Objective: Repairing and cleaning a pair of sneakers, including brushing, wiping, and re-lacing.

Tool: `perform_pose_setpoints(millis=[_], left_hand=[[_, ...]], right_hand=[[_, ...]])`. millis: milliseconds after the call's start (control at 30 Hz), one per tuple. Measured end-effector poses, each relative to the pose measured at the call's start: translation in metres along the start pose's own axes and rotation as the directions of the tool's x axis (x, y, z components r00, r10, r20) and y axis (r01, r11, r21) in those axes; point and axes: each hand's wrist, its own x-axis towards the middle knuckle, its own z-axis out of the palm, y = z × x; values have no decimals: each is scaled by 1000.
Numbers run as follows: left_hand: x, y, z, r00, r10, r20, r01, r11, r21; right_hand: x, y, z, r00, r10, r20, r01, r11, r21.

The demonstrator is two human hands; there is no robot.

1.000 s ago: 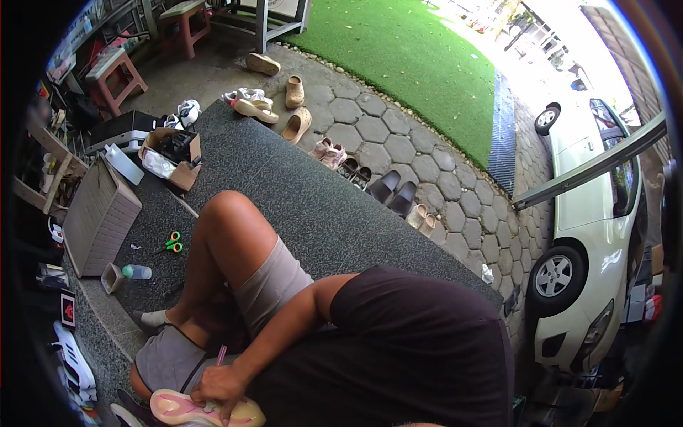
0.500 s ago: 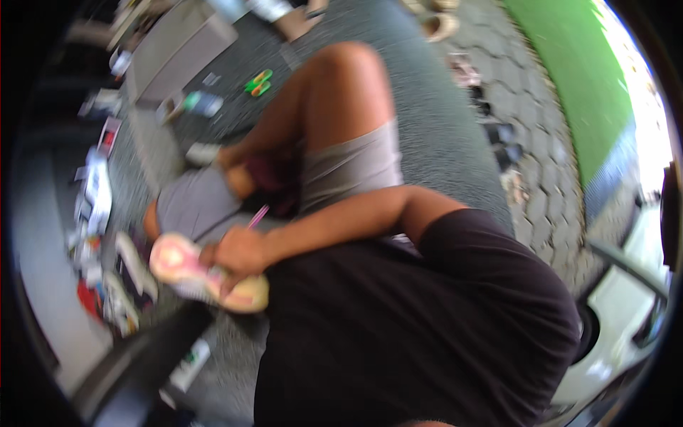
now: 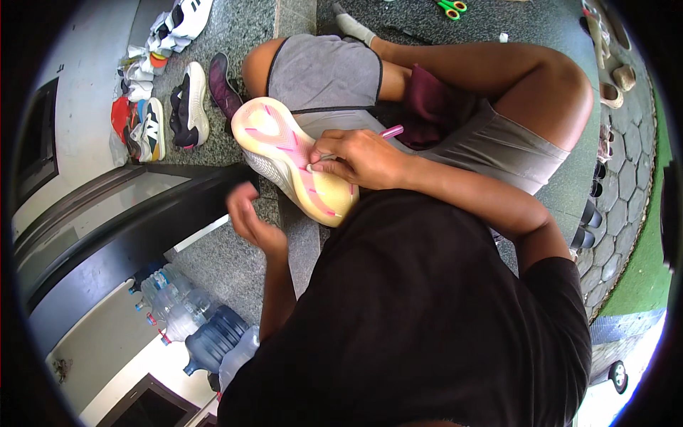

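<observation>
A sneaker (image 3: pixel 279 169) lies sole up across my lap, its yellowish outsole (image 3: pixel 257 122) marked with pink patches and streaks. My right hand (image 3: pixel 364 158) rests over the middle of that sole, fingers pinched together. From it sticks out a slim pink pen-like stick (image 3: pixel 390 132); its working end is hidden by the fingers. A small whitish bit (image 3: pixel 310 168) shows at the fingertips, against the sole. Left of the shoe, my left hand (image 3: pixel 253 219) is raised in the air, touching nothing, with loosely curled fingers apart and slightly blurred at the tips.
Several shoes, among them a black-and-white sneaker (image 3: pixel 189 107) and a maroon shoe (image 3: pixel 223 87), stand at the left. Large water bottles (image 3: pixel 213 337) lie lower left beside a dark rail (image 3: pixel 142 226). Green-handled scissors (image 3: pixel 451 8) lie far off. Slippers (image 3: pixel 588 225) line the right edge.
My view has swung round, so the shoe and legs sit differently in it. My left hand, hidden before, now shows beside the shoe. My right hand stays at the sole with the pink stick.
</observation>
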Motion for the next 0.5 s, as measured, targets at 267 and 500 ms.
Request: perform_pose_setpoints(millis=[267,500], left_hand=[[134,15,76,932,114,343,-135,990,36],[130,8,80,952,43,303,-2,991,-133]], right_hand=[[5,15,-24,987,91,-135,-81,994,74],[33,33,-49,972,132,-194,-144,989,-45]])
